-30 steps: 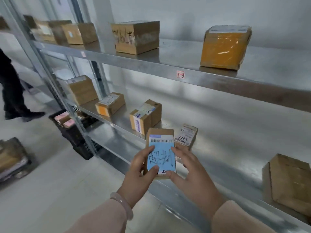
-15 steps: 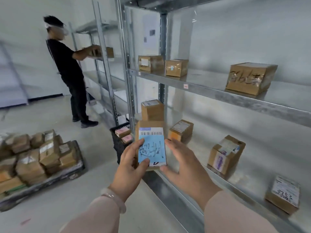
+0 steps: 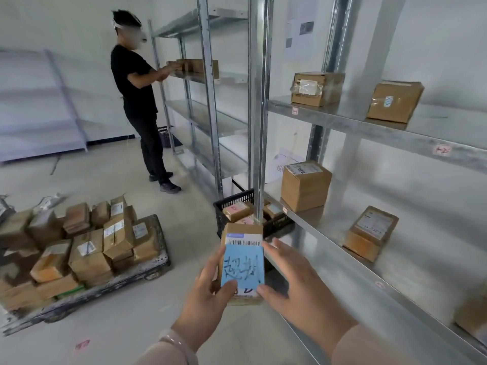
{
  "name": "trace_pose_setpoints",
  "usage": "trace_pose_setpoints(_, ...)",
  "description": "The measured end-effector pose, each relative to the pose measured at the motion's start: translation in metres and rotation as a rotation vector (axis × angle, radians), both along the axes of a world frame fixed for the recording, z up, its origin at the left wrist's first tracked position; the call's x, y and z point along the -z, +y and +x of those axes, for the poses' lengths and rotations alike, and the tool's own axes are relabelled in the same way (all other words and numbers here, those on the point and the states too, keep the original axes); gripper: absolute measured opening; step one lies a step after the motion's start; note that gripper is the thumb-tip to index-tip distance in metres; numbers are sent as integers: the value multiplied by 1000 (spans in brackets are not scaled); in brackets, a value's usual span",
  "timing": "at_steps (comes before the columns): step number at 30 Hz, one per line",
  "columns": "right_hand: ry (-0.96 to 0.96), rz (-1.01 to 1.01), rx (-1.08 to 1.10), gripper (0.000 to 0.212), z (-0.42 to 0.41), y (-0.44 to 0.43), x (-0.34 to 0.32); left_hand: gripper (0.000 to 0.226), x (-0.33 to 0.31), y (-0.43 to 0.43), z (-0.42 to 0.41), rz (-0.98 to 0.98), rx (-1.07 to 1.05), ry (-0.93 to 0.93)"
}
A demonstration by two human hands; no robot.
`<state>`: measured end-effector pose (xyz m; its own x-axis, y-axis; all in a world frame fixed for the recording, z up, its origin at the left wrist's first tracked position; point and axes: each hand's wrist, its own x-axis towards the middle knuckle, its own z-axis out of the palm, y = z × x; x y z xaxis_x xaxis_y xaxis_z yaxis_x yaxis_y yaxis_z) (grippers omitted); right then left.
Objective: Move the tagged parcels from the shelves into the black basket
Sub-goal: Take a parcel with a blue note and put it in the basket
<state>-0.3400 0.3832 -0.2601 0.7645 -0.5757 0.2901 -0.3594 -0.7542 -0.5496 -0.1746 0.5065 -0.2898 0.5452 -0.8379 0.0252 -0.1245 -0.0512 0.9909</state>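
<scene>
Head view: the parcel (image 3: 242,264) is held in mid-air, the left hand (image 3: 208,299) gripping it with the thumb across its blue tag and the right hand (image 3: 297,285) flat-fingered against its right edge. It is best kept level and lowered into the basket (image 3: 224,209) on the floor just beyond, not dropped. Compared with half a second ago, the basket looms nearer and the hold is unchanged.

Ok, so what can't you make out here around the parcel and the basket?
Head view only.
Black basket: a shelf post and the held parcel cover much of it, so its fill is unclear.
Blue tag: scrawl too blurred to read.
Parcel's back: turned from the camera.
Box at lower right: cut by the frame edge.
</scene>
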Motion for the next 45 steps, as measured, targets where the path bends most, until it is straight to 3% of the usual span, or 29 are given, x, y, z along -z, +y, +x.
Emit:
trace_pose_setpoints(14,62,69,-71,77,215,-210,7,57,-2,-198,214,122,-45,42)
trace_pose_setpoints(21,220,136,-55,81,305,-270,42,56,21,-263,308,191,-58,152)
trace_pose_setpoints(27,355,198,138,81,379,-320,57,58,57,-335,401,267,78,272)
trace_pose_setpoints(33,400,334,350,81,448,-359,58,60,71,-425,491,332,288,241)
trace_pose_setpoints(39,343,468,560,83,475,-391,71,54,86,-509,515,343,458,166)
trace_pose_setpoints(45,348,499,626,79,494,-441,86,56,112,-579,520,389,568,165)
